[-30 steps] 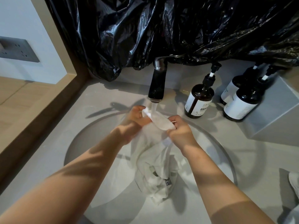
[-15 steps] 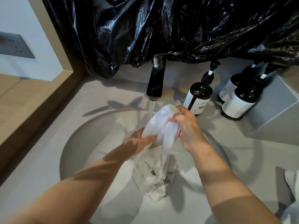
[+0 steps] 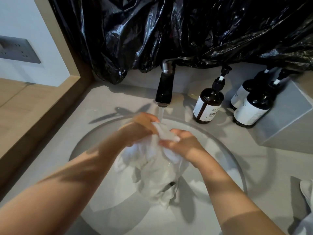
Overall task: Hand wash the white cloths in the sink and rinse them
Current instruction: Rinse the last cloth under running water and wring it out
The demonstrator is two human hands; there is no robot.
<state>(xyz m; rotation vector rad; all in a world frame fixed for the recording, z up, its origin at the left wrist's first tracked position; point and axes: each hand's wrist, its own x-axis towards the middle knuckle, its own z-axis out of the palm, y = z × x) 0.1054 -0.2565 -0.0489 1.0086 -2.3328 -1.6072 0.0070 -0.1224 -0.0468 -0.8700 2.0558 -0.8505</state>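
White wet cloth (image 3: 157,167) is hanging in a bunch over the middle of the round sink (image 3: 91,150), its upper end being held right under the black faucet (image 3: 165,87) while its lower folds are trailing onto the basin floor. The left hand (image 3: 140,128) is gripping the top of the bunch from the left, fingers curled round the fabric, and the right hand (image 3: 184,143) is pinching it from the right, thumb and fingers closing on a fold; the two hands are sitting just beside each other with the cloth squeezed between them. A thin stream of water (image 3: 160,114) is running from the spout and landing on the cloth at the left hand's fingertips. A small dark piece is showing among the lower folds, possibly a tag, though it is too blurred to tell. On the grey counter (image 3: 118,99) to the right of the faucet a brown pump bottle (image 3: 207,106) is standing upright, and two more pump bottles (image 3: 250,111) are standing close together beside a grey box (image 3: 291,119). Crumpled black plastic sheeting (image 3: 186,31) is hanging behind the faucet, covering the wall. A wooden frame (image 3: 42,106) is running along the counter's left side, with a grey socket plate (image 3: 18,51) on the white wall beyond it, and another white cloth (image 3: 307,190) is lying at the far right edge of the counter
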